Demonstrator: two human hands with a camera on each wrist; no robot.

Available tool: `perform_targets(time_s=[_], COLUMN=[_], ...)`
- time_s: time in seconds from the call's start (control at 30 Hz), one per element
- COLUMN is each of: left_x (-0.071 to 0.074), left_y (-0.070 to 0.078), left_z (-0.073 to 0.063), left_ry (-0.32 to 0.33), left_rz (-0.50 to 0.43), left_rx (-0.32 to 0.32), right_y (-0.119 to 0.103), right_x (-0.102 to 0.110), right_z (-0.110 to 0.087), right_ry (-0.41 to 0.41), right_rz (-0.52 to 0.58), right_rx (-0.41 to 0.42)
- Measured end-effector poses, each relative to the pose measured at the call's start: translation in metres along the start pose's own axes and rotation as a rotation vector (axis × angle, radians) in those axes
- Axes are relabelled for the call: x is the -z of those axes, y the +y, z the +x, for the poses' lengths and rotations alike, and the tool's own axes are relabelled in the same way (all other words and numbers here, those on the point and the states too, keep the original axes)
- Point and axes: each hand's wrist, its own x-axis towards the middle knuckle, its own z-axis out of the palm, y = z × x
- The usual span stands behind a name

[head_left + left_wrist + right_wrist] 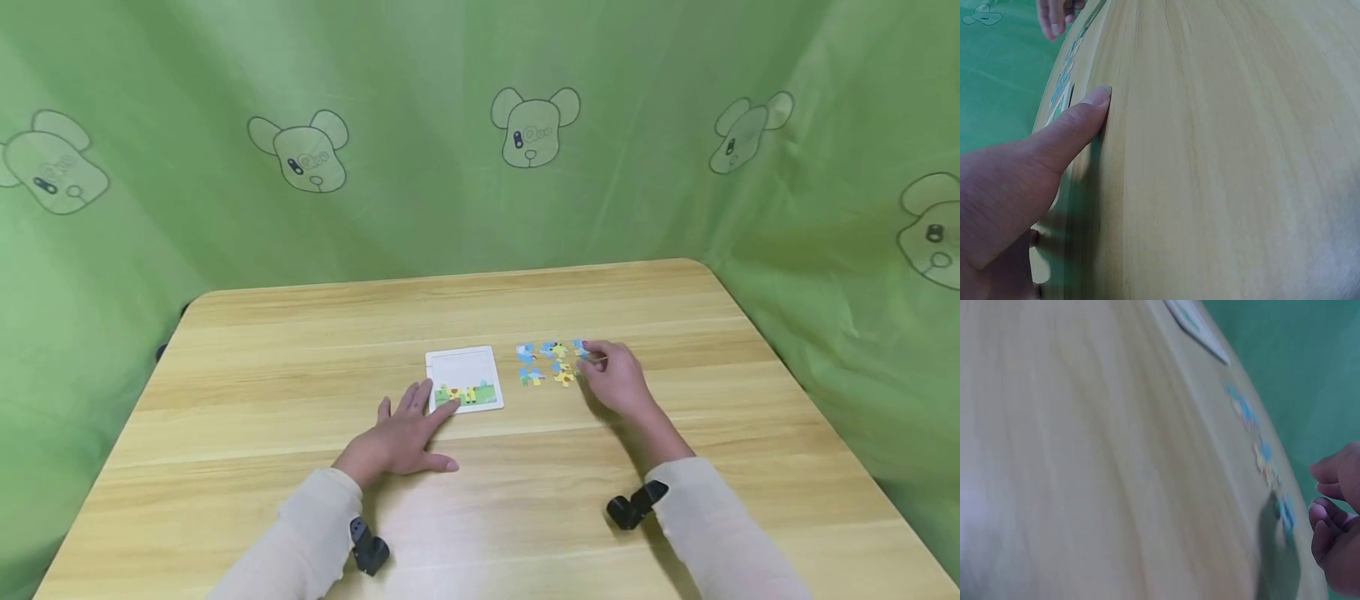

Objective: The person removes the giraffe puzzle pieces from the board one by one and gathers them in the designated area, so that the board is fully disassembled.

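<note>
A white puzzle tray [457, 367] lies on the table, its bottom row filled with green and yellow pieces. My left hand [405, 437] rests with spread fingers at its lower left corner, fingertips touching the edge; in the left wrist view the thumb [1075, 125] is stretched out. To the right of the tray lie several loose jigsaw pieces [527, 352] in blue, yellow and green. Over the rightmost ones hovers my right hand [617, 379], fingers loosely bent and partly covering them. In the right wrist view its fingertips [1329, 469] stand apart from the pieces, with nothing visible between them.
The light wooden table [300, 350] extends around the tray and pieces. Green curtains [420, 208] with bear-head drawings hang behind the table and on both sides. A small black camera [633, 504] is strapped to the right wrist, another black camera [369, 547] to the left.
</note>
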Motion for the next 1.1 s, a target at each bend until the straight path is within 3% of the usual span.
perform_targets(time_s=[0.23, 0.5, 0.8, 1.1], left_x=[0.001, 0.002, 0.001, 0.002], left_y=[0.001, 0.002, 0.001, 0.0], left_z=[-0.002, -0.003, -0.002, -0.003], left_ry=[0.007, 0.022, 0.034, 0.037], left_rz=[-0.008, 0.004, 0.017, 0.027], left_rx=[-0.005, -0.008, -0.03, -0.044], right_y=[-0.035, -0.073, -0.094, -0.113], right_x=[-0.019, -0.06, -0.092, -0.109], right_z=[0.002, 0.003, 0.008, 0.01], right_ry=[-0.085, -0.168, -0.252, -0.367], right_rz=[0.07, 0.038, 0.001, -0.059], right_rx=[0.065, 0.158, 0.217, 0.292])
